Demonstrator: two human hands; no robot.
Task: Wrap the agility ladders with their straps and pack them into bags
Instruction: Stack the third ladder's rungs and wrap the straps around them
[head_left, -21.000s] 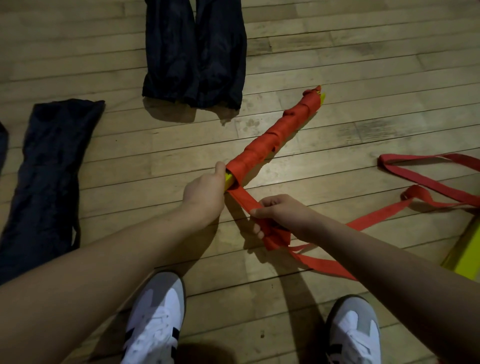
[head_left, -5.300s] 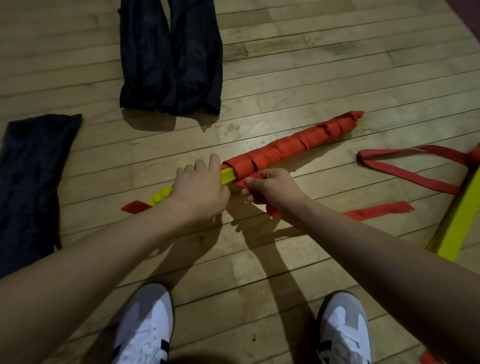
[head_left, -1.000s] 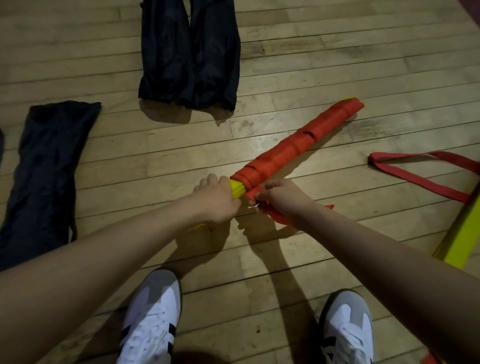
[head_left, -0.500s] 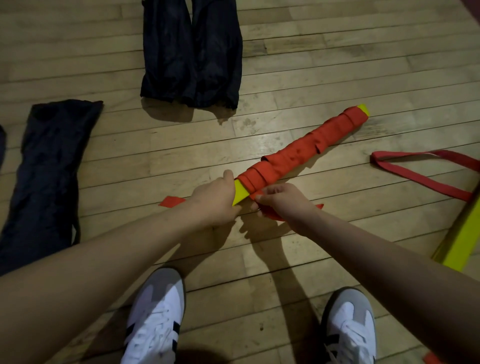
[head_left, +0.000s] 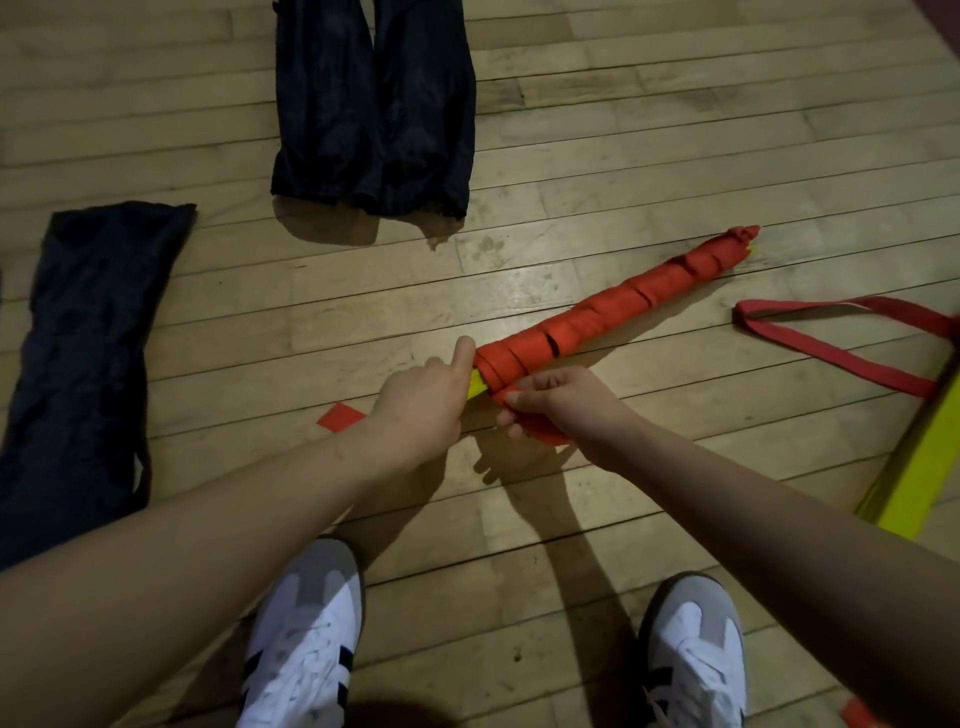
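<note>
A bundle of yellow ladder rungs wound in red strap (head_left: 618, 309) lies slanted across the wooden floor, its far end up right. My left hand (head_left: 423, 402) grips the bare yellow near end, with the thumb up against the red winding. My right hand (head_left: 558, 402) pinches the loose red strap just below the bundle's near end. A short red strap tip (head_left: 340, 417) shows on the floor left of my left hand. Two dark bags lie flat: one at the left (head_left: 83, 353), one at the top centre (head_left: 374, 104).
A second ladder lies at the right: a loose red strap loop (head_left: 831, 345) and a yellow rung (head_left: 914, 467) at the frame edge. My two white shoes (head_left: 306, 639) stand on the floor boards below the hands.
The bundle has turned between my hands and the winding has crept nearer my left hand. The loose red strap is much shorter than before; only a short tail is left.
</note>
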